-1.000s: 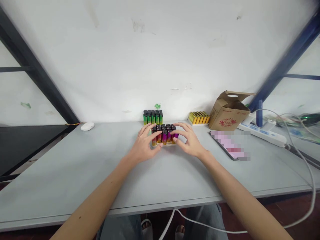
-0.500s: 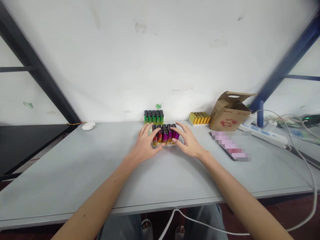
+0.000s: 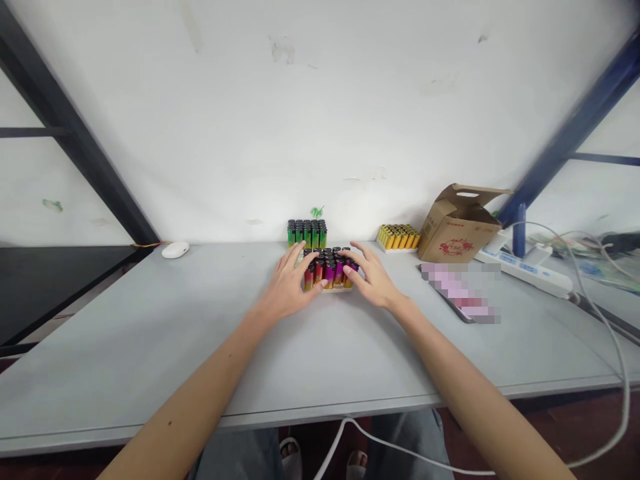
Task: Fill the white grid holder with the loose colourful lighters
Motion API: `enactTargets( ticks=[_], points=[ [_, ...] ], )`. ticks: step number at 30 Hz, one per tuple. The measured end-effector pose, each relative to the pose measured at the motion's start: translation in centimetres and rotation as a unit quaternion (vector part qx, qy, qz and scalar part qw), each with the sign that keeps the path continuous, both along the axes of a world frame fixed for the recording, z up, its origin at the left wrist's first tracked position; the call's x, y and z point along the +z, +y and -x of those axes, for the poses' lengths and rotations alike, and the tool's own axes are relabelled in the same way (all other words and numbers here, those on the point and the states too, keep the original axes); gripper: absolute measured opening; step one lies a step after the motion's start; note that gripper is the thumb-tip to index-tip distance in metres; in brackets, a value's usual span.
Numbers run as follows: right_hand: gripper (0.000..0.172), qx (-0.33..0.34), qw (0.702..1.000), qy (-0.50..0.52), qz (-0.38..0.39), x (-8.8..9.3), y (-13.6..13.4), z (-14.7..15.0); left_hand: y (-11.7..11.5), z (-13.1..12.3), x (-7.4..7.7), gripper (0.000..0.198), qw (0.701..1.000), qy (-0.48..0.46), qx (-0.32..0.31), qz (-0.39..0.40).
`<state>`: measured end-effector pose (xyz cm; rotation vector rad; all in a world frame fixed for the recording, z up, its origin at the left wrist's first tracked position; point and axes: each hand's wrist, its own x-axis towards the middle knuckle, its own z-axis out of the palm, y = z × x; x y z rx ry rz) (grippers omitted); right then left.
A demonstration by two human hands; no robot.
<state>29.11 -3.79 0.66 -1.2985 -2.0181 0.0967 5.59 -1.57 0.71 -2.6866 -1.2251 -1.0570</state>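
A block of upright, shiny battery-like cylinders [image 3: 329, 273] with dark tops stands in a shallow pale tray [image 3: 340, 289]. Their sides run from red and orange on the left to purple and gold on the right. My left hand [image 3: 289, 283] curves around the block's left side, thumb at the front and fingers spread. On the right, my right hand [image 3: 373, 279] flanks the block with its fingers apart and thumb by the front purple cylinders. Both hands are at the block's edges; the exact contact is partly hidden.
Green cylinders with black tops [image 3: 307, 233] stand behind, by the wall. Yellow battery-like cylinders [image 3: 399, 236] sit in a tray beside an open cardboard box [image 3: 455, 230]. A phone [image 3: 460, 297], power strip [image 3: 530, 270] and white cable [image 3: 623, 373] lie right; a white case [image 3: 175, 250] lies left.
The hands stay around the block, with fingers and thumbs shifting slightly. The right thumb shows a little higher against the purple cylinders. The view has moved slightly.
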Motion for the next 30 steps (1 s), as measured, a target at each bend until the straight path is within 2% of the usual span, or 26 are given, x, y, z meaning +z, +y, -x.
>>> enactTargets(
  ticks=[6, 11, 16, 24, 30],
  points=[
    [0.054, 0.003, 1.000, 0.014, -0.001, 0.1, -0.6, 0.3, -0.4, 0.0, 0.2, 0.054, 1.000, -0.015, 0.002, -0.001],
    [0.034, 0.042, 0.997, 0.023, -0.057, 0.4, -1.1, 0.0, -1.0, 0.0, 0.6, 0.035, 0.998, -0.033, -0.037, -0.040],
    [0.031, 0.034, 0.999, 0.016, -0.037, 0.1, -1.0, 0.1, -1.0, -0.1, 0.5, 0.036, 0.999, -0.033, -0.025, -0.026],
    [0.038, 0.068, 0.995, 0.010, -0.066, 0.3, -1.6, 0.7, -1.3, 0.0, 0.6, 0.037, 0.996, -0.025, -0.067, -0.057],
    [0.036, 0.032, 0.997, -0.015, -0.071, 0.1, -1.8, 1.5, -1.2, 0.0, 0.4, 0.039, 0.997, -0.008, -0.055, -0.047]
  ],
)
